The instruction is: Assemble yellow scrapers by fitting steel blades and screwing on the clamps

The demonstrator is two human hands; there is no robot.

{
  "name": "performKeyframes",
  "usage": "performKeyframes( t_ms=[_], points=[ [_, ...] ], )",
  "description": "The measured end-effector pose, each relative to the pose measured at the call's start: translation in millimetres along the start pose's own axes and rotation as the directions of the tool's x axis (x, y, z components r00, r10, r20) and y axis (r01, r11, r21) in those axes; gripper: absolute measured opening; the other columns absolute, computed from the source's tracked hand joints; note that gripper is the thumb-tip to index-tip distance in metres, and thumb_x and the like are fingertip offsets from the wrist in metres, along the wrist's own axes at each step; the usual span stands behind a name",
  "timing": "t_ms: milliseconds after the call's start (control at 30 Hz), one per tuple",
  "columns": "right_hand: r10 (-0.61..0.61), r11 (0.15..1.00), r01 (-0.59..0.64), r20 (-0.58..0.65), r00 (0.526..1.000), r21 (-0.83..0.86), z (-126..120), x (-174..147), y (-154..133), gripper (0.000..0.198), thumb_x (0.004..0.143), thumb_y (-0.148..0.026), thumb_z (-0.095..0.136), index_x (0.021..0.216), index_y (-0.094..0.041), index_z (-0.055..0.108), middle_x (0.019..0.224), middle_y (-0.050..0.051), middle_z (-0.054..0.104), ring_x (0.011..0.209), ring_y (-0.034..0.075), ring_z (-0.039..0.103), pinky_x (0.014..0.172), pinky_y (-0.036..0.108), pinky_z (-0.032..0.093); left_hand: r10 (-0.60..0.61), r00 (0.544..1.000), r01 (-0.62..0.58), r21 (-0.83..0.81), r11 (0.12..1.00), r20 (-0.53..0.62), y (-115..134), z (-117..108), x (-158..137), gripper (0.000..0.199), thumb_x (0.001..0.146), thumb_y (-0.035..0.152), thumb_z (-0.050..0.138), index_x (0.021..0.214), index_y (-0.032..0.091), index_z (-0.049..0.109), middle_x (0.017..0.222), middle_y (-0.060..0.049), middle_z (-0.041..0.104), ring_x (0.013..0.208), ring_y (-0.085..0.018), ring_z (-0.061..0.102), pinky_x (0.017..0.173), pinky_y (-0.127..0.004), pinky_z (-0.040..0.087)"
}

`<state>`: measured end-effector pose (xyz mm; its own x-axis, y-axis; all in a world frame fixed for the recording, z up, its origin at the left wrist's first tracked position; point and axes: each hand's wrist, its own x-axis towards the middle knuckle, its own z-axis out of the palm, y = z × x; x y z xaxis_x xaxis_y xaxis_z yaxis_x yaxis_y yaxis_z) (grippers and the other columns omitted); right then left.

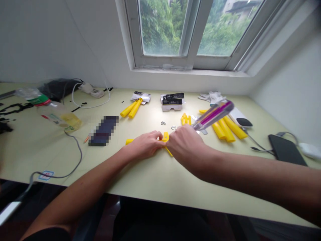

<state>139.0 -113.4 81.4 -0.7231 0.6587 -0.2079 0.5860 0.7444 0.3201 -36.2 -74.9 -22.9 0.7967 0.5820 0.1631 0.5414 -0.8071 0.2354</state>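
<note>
My left hand (147,144) rests on the table, its fingers closed on a yellow plastic handle (129,141). The end of that handle shows left of the hand, and a yellow head with a small screw (166,136) shows between my two hands. My right hand (184,142) is closed round a screwdriver (214,114). Its clear and purple handle points up to the right, and its tip is hidden. Just beyond the hands lie small metal nuts (174,127) and screws (163,123). Yellow plastic pieces (186,119) lie behind my right hand.
Several yellow handles (229,129) lie at right, near a black phone (287,149) and cables. Two joined yellow handles (135,107) and small black-and-white boxes (172,101) sit toward the back. A pixelated dark object (104,131) and a tilted bottle (59,113) are at left.
</note>
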Motion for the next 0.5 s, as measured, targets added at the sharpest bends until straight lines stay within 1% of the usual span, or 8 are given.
performKeyframes(
  t_ms=[67,100,133,233,333,433,500],
  points=[
    [-0.013,0.973,0.020,0.030,0.999,-0.229,-2,5,-5,0.013,0.078,-0.018,0.064,0.086,-0.013,0.073,0.078,0.016,0.070,0.076,0.030,0.064,0.069,0.043,0.045,0.003,1.000,-0.003,0.001,1.000,-0.002,0,0,0,0.026,0.092,0.022,0.048,0.107,0.028,0.070,0.100,-0.005,0.057,0.088,-0.016,0.055,0.076,-0.026,0.047],
    [-0.024,0.952,0.034,0.035,0.999,-0.304,-2,6,-5,0.016,0.079,-0.020,0.063,0.089,-0.013,0.074,0.083,0.017,0.071,0.081,0.031,0.063,0.073,0.044,0.044,0.004,1.000,-0.004,0.000,1.000,-0.004,1,0,0,0.026,0.092,0.021,0.049,0.106,0.027,0.070,0.099,-0.005,0.057,0.088,-0.016,0.055,0.076,-0.026,0.047],
    [-0.049,0.939,0.055,0.027,0.998,-0.338,-2,6,-4,0.017,0.081,-0.021,0.062,0.090,-0.013,0.074,0.086,0.017,0.071,0.085,0.031,0.063,0.075,0.044,0.043,0.008,1.000,-0.008,-0.002,1.000,-0.004,1,0,0,0.026,0.092,0.020,0.049,0.106,0.028,0.070,0.099,-0.005,0.057,0.088,-0.016,0.055,0.076,-0.026,0.047],
    [-0.083,0.933,0.081,0.010,0.997,-0.352,2,4,0,0.020,0.086,-0.023,0.055,0.087,-0.015,0.074,0.085,0.014,0.072,0.085,0.028,0.061,0.075,0.041,0.042,0.004,1.000,-0.005,-0.019,1.000,-0.005,3,0,0,0.027,0.092,0.020,0.048,0.107,0.029,0.070,0.100,-0.005,0.058,0.089,-0.017,0.056,0.076,-0.027,0.047],
    [-0.122,0.929,0.096,-0.052,0.991,-0.358,5,0,1,0.021,0.087,-0.023,0.055,0.079,-0.016,0.074,0.079,0.012,0.071,0.079,0.026,0.060,0.072,0.039,0.041,-0.023,1.000,0.022,-0.071,0.997,-0.017,4,0,-1,0.027,0.093,0.021,0.049,0.108,0.028,0.069,0.101,-0.005,0.058,0.089,-0.017,0.056,0.076,-0.028,0.047],
    [-0.160,0.921,0.103,-0.123,0.980,-0.375,9,-5,0,0.019,0.084,-0.023,0.058,0.076,-0.017,0.073,0.078,0.011,0.069,0.079,0.026,0.059,0.071,0.039,0.041,-0.062,0.998,0.055,-0.198,0.979,-0.026,4,0,-1,0.024,0.092,0.022,0.051,0.109,0.024,0.068,0.103,-0.006,0.058,0.091,-0.016,0.057,0.080,-0.028,0.048],
    [-0.192,0.909,0.115,-0.157,0.969,-0.401,12,-7,-2,0.017,0.083,-0.022,0.059,0.076,-0.018,0.074,0.077,0.011,0.069,0.079,0.026,0.058,0.072,0.039,0.041,-0.098,0.993,0.076,-0.301,0.951,-0.060,5,-3,0,0.024,0.092,0.021,0.051,0.111,0.022,0.066,0.108,-0.007,0.058,0.099,-0.018,0.057,0.088,-0.031,0.048]
  ],
)
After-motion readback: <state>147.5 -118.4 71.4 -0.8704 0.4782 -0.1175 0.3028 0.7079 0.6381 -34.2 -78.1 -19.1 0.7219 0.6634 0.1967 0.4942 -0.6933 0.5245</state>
